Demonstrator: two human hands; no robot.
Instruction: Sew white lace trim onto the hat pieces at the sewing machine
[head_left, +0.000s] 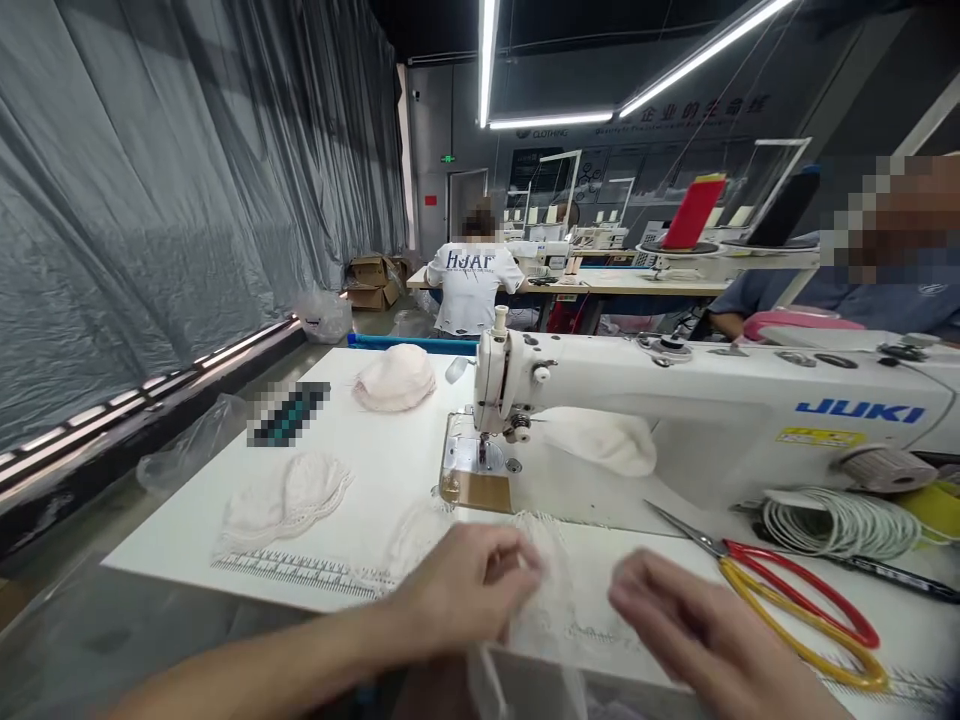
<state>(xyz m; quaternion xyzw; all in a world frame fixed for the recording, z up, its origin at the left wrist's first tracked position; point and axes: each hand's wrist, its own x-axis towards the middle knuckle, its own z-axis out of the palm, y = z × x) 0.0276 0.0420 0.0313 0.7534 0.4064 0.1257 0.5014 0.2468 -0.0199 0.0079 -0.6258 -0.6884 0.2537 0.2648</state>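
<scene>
A sheer white lace piece (pixel 551 570) lies at the table's front edge between my two hands, partly hanging over it. My left hand (pixel 484 580) has its fingers curled and closed on this lace. Just right of the lace, my right hand (pixel 675 620) has bent fingers pressed together; it is slightly blurred, and anything inside it is hidden. Beyond my hands stands a white sewing machine (pixel 675 400), its needle and presser foot over a metal plate (pixel 457 455). More white lace (pixel 416 535) lies left of my left hand, partly covered by it.
Scissors (pixel 795 600) with red and yellow handles lie beside my right hand. A coil of pale cord (pixel 840 525) and a black pen (pixel 900 575) are behind them. Lace cups (pixel 289 495) and a pale padded cup (pixel 397 378) rest at left. People sit at other machines.
</scene>
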